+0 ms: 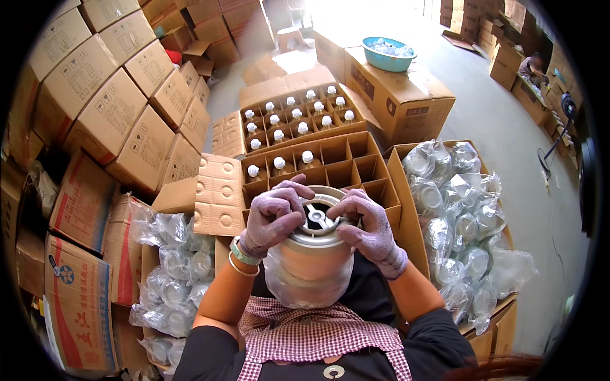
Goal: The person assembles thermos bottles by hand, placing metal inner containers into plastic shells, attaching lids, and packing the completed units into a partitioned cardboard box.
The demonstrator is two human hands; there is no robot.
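1. Boxes [121, 95] of brown cardboard stand stacked in slanting rows.
2. Carton [149, 261] full of shiny, crinkly plastic-wrapped pieces [175, 267].
3. Left hand [270, 216] in a fuzzy lilac glove: fingers bent nearly closed, pinching the left side of a hard grey ring [318, 232].
4. Round translucent jar [309, 279], upright before the checked apron [318, 335], the ring at its mouth.
5. Divided box [337, 139] just beyond, three white-capped bottles [279, 164] in square cells; a fuller bottle box [286, 89] behind.
6. Right hand [370, 232], gloved alike: thumb and fingers nearly together, gripping the ring's right side.
7. Round blue bowl [389, 62] of small pale pieces.
8. Right-hand carton [406, 190] heaped with clear wrapped pieces.
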